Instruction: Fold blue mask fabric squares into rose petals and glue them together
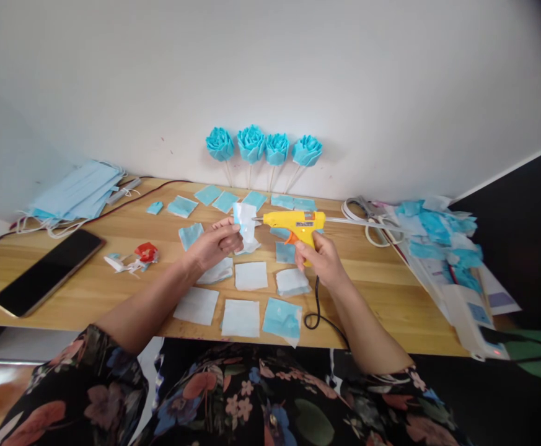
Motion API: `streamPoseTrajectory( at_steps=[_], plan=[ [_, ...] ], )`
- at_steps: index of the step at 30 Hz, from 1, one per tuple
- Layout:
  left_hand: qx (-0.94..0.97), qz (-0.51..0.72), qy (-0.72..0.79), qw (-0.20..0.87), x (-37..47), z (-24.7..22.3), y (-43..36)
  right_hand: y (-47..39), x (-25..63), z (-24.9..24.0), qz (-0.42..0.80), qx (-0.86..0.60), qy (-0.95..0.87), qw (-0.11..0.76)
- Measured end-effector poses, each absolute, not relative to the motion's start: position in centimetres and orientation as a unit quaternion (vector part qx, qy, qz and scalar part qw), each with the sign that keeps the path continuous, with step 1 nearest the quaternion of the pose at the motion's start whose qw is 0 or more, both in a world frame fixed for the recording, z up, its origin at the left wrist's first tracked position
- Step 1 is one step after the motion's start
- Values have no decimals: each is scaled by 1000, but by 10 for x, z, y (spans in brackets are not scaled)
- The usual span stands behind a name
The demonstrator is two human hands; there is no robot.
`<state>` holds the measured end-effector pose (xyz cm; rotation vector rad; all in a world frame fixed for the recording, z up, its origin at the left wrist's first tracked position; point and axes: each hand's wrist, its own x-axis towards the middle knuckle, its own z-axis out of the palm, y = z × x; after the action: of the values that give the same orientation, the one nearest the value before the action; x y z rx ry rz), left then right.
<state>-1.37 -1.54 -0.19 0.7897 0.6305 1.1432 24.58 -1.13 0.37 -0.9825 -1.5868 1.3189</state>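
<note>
My left hand (pixel 218 240) pinches a small square of white and blue mask fabric (pixel 246 224), lifted above the table. In my right hand (pixel 321 257) is a yellow hot glue gun (pixel 293 220) with an orange trigger, a clear glue stick (pixel 363 223) jutting from its back. The gun's nozzle points left and meets the fabric's right side, or nearly so; I cannot tell if they touch. Beneath and around my hands lie several cut squares, some white (pixel 250 275), some blue (pixel 282 319). The gun's black cord (pixel 317 303) hangs toward the table's front edge.
Several blue fabric flowers on sticks (pixel 251 145) lean on the wall. At left are a stack of blue face masks (pixel 75 195), a phone (pixel 49 272) and red and white scraps (pixel 146 252). Scissors (pixel 375 226), blue scraps (pixel 437 226) and a white power strip (pixel 472 319) sit right.
</note>
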Motion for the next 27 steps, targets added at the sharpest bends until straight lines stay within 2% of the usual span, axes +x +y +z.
streamPoseTrajectory(
  at_steps=[27],
  plan=[
    [354,530,280,718,-13,1,-16,-12,242,5,533,-401,-629,400]
  ],
)
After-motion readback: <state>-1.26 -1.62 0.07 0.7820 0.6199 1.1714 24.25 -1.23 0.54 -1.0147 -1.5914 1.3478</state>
